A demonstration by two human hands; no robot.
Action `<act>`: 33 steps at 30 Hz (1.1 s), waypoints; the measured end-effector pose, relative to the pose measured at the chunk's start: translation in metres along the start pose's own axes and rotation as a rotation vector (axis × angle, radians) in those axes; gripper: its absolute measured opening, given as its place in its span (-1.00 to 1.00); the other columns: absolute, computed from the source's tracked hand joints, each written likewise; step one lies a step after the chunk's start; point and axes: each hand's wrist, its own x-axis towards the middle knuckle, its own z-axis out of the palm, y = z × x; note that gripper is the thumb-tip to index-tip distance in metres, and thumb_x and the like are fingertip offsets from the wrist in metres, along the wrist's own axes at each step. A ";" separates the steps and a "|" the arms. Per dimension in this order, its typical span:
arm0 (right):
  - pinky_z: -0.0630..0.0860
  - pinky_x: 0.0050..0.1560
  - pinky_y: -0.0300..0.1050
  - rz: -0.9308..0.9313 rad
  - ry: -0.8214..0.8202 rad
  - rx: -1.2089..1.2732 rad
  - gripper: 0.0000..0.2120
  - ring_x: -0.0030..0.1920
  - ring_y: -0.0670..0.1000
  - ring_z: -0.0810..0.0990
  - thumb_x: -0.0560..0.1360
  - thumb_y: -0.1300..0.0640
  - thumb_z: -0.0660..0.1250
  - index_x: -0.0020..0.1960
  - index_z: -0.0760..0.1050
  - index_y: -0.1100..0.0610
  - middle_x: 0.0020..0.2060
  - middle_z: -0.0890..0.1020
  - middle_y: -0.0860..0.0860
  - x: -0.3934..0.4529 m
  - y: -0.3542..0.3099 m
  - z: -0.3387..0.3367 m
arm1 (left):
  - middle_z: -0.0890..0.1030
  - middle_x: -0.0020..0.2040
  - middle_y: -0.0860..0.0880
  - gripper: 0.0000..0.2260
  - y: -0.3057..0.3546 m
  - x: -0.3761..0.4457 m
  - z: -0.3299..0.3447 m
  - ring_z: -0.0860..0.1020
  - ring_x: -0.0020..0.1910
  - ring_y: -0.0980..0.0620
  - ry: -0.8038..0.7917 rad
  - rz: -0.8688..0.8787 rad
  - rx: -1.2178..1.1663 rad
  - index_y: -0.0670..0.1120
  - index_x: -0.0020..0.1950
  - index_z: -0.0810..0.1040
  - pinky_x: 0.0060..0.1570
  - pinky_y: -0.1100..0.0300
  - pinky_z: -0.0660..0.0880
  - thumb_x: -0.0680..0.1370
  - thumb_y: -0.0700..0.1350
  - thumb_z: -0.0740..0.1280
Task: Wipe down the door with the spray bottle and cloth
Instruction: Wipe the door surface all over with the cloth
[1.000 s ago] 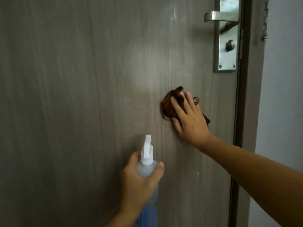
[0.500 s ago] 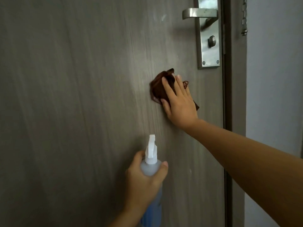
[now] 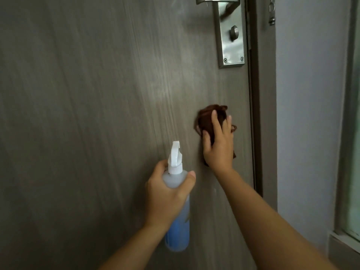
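A grey-brown wood-grain door (image 3: 97,114) fills most of the head view. My right hand (image 3: 219,147) presses a bunched brown cloth (image 3: 206,118) flat against the door, below the lock plate and near the door's right edge; the fingers lie mostly straight over the cloth. My left hand (image 3: 167,193) grips a spray bottle (image 3: 178,228) round its neck. The bottle has a white trigger head, a clear body and blue liquid in its lower half, and its nozzle points up toward the door.
A metal lever handle and lock plate (image 3: 230,36) sit at the top right of the door. The door frame (image 3: 261,114) runs down beside it, then a pale wall (image 3: 307,114). A chain (image 3: 271,12) hangs at the top; a window edge (image 3: 350,152) is at the far right.
My right hand and the cloth have slid down the door, further below the lock plate and toward the right edge. The bottle stays gripped in my left hand.
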 end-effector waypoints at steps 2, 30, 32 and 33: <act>0.09 0.59 0.34 0.121 0.033 0.034 -0.39 0.66 0.12 -0.10 0.68 0.05 0.22 0.67 0.07 -0.05 0.64 0.14 0.13 -0.023 0.006 0.003 | 0.67 -0.23 0.05 -0.74 0.001 0.001 0.000 0.67 -0.26 0.09 -0.010 0.008 0.000 0.02 -0.05 0.61 -0.27 0.25 0.58 0.37 0.08 0.56; 0.18 0.54 0.38 -0.083 -0.244 -0.109 -0.31 0.66 0.16 -0.10 0.66 0.17 0.28 0.66 0.05 -0.17 0.67 0.02 0.02 -0.052 0.082 -0.044 | 0.68 -0.24 0.21 -0.65 -0.100 -0.088 0.088 0.65 -0.28 0.20 -0.198 -0.258 0.124 0.09 -0.06 0.61 -0.28 0.29 0.53 0.27 0.23 0.52; 0.15 0.54 0.42 -0.085 -0.259 -0.106 -0.31 0.66 0.17 -0.12 0.66 0.17 0.27 0.66 0.04 -0.17 0.67 0.02 0.02 -0.055 0.083 -0.043 | 0.68 -0.25 0.22 -0.67 -0.104 -0.092 0.092 0.64 -0.29 0.20 -0.199 -0.272 0.140 0.08 -0.10 0.60 -0.31 0.32 0.50 0.27 0.21 0.53; 0.13 0.55 0.42 -0.088 -0.265 -0.107 -0.31 0.66 0.17 -0.13 0.67 0.16 0.27 0.66 0.04 -0.16 0.67 0.02 0.02 -0.055 0.084 -0.043 | 0.68 -0.25 0.23 -0.69 -0.105 -0.094 0.092 0.64 -0.29 0.21 -0.202 -0.275 0.148 0.08 -0.11 0.60 -0.32 0.36 0.47 0.28 0.18 0.55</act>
